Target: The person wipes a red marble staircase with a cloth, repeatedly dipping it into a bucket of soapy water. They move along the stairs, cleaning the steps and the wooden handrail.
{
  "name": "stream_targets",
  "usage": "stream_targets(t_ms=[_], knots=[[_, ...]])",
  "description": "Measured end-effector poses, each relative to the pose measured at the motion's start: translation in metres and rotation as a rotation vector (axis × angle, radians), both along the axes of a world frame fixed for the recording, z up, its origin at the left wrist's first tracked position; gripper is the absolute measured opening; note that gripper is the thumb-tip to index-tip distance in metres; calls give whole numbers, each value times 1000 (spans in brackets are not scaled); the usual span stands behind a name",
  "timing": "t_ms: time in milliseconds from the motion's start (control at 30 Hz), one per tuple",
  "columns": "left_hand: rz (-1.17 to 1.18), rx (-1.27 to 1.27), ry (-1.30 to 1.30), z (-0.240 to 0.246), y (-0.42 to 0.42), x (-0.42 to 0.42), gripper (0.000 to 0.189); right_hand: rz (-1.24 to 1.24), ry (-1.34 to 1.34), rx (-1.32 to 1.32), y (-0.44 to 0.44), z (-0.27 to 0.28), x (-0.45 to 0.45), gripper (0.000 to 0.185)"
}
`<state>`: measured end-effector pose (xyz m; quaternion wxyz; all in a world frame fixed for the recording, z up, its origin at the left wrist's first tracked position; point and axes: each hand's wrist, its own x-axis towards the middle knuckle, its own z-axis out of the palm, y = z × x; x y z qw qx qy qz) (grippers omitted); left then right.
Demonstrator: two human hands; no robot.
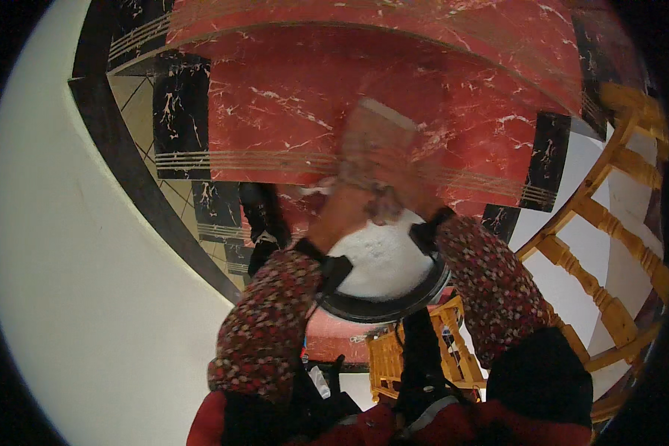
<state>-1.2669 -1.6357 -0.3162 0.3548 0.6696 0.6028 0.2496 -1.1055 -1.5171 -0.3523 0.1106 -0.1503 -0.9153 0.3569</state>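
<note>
A greyish wet-looking cloth [380, 125] is bunched between my two hands, blurred by motion. My left hand [345, 198] grips it from the left, and my right hand [398, 173] closes on it from the right. Part of the cloth spreads out flat beyond my fingers, over the red tile. Just below my wrists sits a dark round bucket [362, 311] filled with white foam [384, 259]. Both forearms wear flowered sleeves and black wrist straps. The blur hides the exact finger positions.
Red marbled stair treads [290, 117] with black ends and grooved edges lie in front. A white wall [89, 223] with a dark skirting [145, 195] runs along the left. Turned wooden balusters [602, 284] line the right. A black shoe [265, 214] rests left of the bucket.
</note>
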Motion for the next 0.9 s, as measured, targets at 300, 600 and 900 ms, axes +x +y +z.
stream_targets(t_ms=[300, 600, 900], knots=[[340, -244, -693, 6, 95, 85, 32, -1230, 223, -448, 73, -6, 207, 19], [896, -280, -1639, 52, 192, -15, 28, -1233, 685, -585, 178, 47, 4, 45], [707, 166, -405, 43, 58, -326, 33, -849, 442, -757, 35, 66, -290, 35]])
